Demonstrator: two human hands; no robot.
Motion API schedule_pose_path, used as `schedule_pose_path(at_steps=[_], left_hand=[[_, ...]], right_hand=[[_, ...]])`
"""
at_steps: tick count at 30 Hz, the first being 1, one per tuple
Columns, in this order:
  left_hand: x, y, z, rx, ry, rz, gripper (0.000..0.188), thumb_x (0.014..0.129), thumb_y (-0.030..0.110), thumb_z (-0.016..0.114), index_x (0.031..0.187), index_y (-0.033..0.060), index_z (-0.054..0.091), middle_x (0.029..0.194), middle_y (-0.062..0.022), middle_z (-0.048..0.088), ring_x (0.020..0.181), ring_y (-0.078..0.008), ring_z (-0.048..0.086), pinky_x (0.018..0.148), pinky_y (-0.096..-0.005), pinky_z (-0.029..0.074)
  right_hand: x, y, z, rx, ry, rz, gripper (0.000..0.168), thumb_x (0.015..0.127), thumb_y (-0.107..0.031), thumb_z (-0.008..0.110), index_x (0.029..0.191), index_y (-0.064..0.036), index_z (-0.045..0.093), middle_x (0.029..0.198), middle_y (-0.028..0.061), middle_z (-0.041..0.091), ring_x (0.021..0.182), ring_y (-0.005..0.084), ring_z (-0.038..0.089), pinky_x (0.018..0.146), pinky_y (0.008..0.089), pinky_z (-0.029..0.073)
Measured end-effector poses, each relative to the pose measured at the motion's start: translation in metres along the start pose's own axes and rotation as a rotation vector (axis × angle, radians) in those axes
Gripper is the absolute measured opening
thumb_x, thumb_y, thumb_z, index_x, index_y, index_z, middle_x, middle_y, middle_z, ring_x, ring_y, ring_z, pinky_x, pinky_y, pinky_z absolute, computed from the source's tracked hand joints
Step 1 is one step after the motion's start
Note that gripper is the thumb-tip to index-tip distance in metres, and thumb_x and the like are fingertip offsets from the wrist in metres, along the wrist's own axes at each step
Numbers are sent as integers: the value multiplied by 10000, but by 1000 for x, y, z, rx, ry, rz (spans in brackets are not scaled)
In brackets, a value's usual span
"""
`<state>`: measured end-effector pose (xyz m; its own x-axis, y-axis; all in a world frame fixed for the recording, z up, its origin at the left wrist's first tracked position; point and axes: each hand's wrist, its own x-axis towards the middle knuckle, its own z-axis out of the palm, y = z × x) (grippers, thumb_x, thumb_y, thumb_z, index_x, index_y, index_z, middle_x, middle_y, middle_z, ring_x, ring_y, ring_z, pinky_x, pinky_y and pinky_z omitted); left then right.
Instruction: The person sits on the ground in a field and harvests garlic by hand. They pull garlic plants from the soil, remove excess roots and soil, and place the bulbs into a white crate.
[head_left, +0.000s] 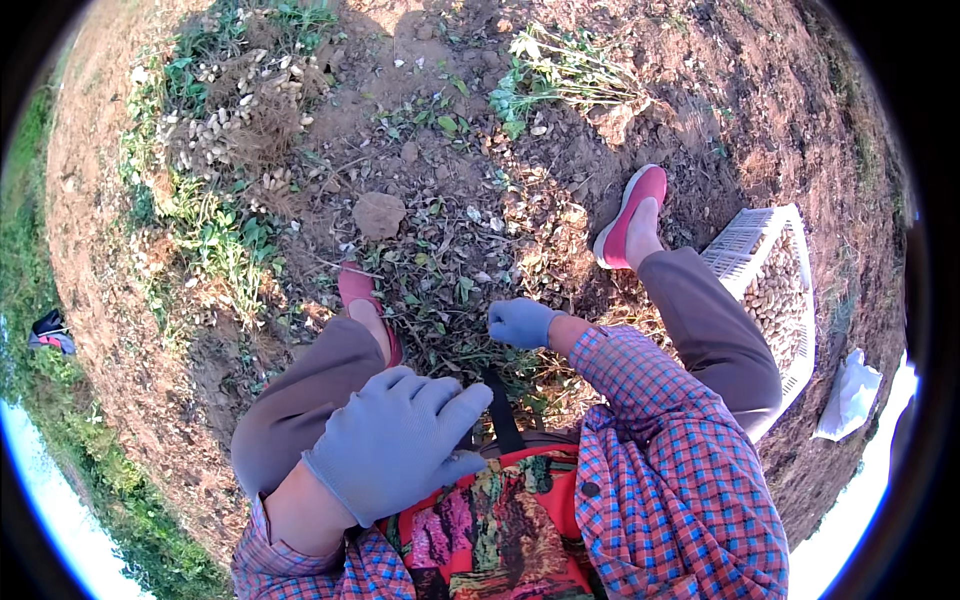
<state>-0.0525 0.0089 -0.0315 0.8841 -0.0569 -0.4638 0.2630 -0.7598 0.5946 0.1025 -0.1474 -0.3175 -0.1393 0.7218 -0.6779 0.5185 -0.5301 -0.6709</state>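
Note:
My left hand, in a grey knit glove, is in front of my body with its back up. Its thumb and forefinger are apart, nothing shows between them, and the palm is hidden. Farther out, my right hand, gloved alike, is curled into a fist above leaf litter between my feet; no object shows in it. Peanut plants with clusters of pods lie at the upper left. A bundle of pulled plants lies beyond my right foot. A white plastic crate holding many peanuts stands beside my right leg.
A clod of soil lies near my left foot. Leafy stems are on the left. A white sack lies on the soil past the crate. A dark bag-like thing is by the grass at the far left.

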Motion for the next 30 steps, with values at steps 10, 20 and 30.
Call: schedule_pose_path(at_steps=[10,20,30], left_hand=[[22,13,12,-392,-77,-169,560,867,366,582,1263,21,388,1082,-192,594,938,-349,613,790,-419,487],[50,23,25,-882,-268,-216,215,926,207,489,973,19,582,772,-87,633,697,-256,640,655,-372,502],[46,39,27,-145,15,409,202,900,294,525,913,103,592,731,-150,580,704,-348,574,637,-434,444]], right_hand=[[-152,-160,-56,386,740,-571,184,864,-161,577,1006,-65,509,842,129,612,663,335,624,587,398,493],[-188,-160,-59,-56,994,-572,207,849,-176,607,1005,-97,496,780,104,574,588,317,601,492,374,476],[-244,-129,-79,963,651,-207,102,939,-139,503,938,-38,520,736,-12,471,637,50,454,572,222,412]])
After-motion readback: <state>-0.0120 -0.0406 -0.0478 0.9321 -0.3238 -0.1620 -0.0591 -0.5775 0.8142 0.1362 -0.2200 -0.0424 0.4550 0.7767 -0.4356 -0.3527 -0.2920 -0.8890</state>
